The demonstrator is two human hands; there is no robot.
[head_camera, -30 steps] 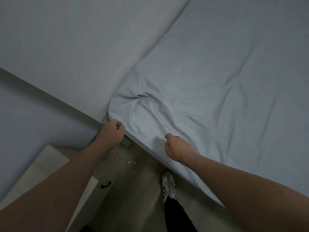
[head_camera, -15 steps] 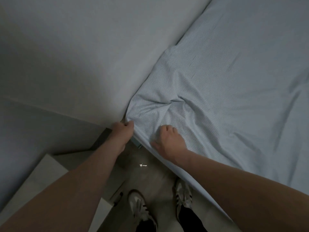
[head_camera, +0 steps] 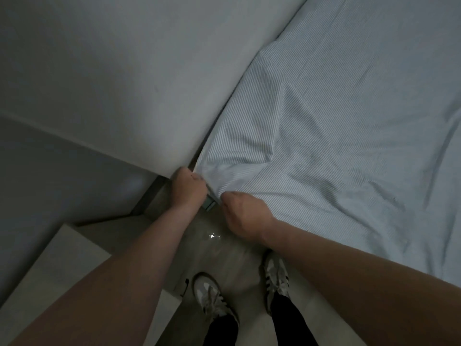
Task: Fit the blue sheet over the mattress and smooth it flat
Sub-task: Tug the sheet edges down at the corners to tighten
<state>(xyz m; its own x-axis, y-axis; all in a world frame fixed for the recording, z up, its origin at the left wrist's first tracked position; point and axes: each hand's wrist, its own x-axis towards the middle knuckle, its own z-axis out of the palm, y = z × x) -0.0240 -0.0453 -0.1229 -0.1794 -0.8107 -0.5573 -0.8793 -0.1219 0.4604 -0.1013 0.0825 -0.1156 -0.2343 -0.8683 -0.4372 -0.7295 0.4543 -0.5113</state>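
The pale blue, finely striped sheet (head_camera: 349, 121) covers the mattress across the right half of the view, with creases running toward the near corner. At that corner the fabric bunches into a fold (head_camera: 232, 166). My left hand (head_camera: 189, 188) is clenched on the sheet's corner edge, right against the wall. My right hand (head_camera: 245, 216) grips the sheet's hem just beside it, fingers curled under the fabric. The mattress itself is hidden under the sheet.
A pale wall (head_camera: 124, 83) runs diagonally along the bed's left side. A light cabinet (head_camera: 62, 265) stands at lower left. My two shoes (head_camera: 212, 295) stand on the grey floor (head_camera: 199, 245) beside the bed. A small greenish bed-frame piece (head_camera: 209, 204) shows between my hands.
Both hands have come together at the mattress corner, the right hand sliding left along the hem. The corner fabric is now pulled tighter and lower, and the view has moved closer.
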